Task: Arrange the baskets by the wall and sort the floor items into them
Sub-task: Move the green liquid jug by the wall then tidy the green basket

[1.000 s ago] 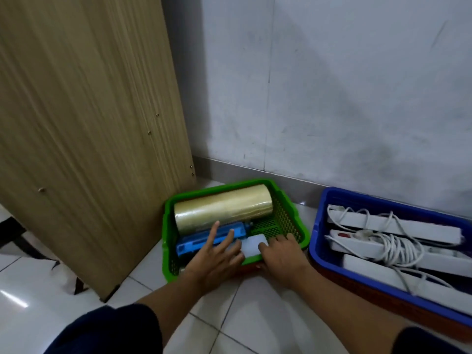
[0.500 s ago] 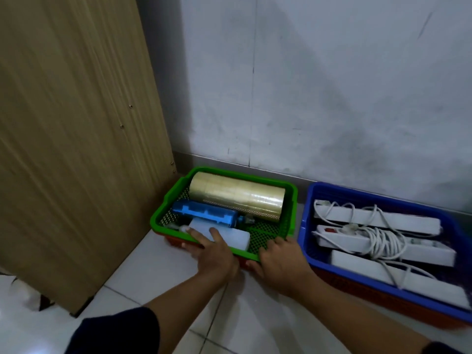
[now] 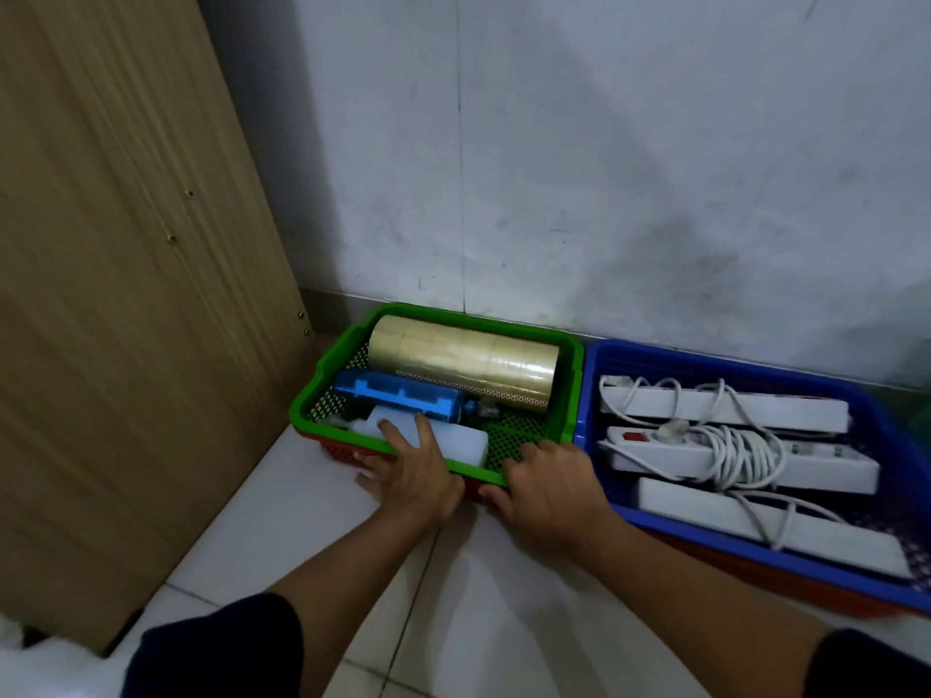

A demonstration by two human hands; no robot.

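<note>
A green basket (image 3: 572, 390) sits on the floor against the wall, on top of a red basket whose edge shows below it. It holds a stack of clear tape rolls (image 3: 463, 362), a blue tool (image 3: 398, 400) and a white bottle (image 3: 453, 443). My left hand (image 3: 413, 476) grips the basket's near rim, its fingers over the white bottle. My right hand (image 3: 546, 481) grips the near rim at the right corner. A blue basket (image 3: 755, 367) stands touching it on the right, with three white power strips (image 3: 725, 410) and their cords inside.
A tall wooden panel (image 3: 126, 294) leans close to the green basket's left side. The grey wall (image 3: 604, 168) runs behind both baskets. White floor tiles (image 3: 453, 596) lie in front. A red basket edge shows under the blue basket.
The green basket has slid back to the wall and turned straight beside the blue basket. Both hands stayed on its near rim and moved with it.
</note>
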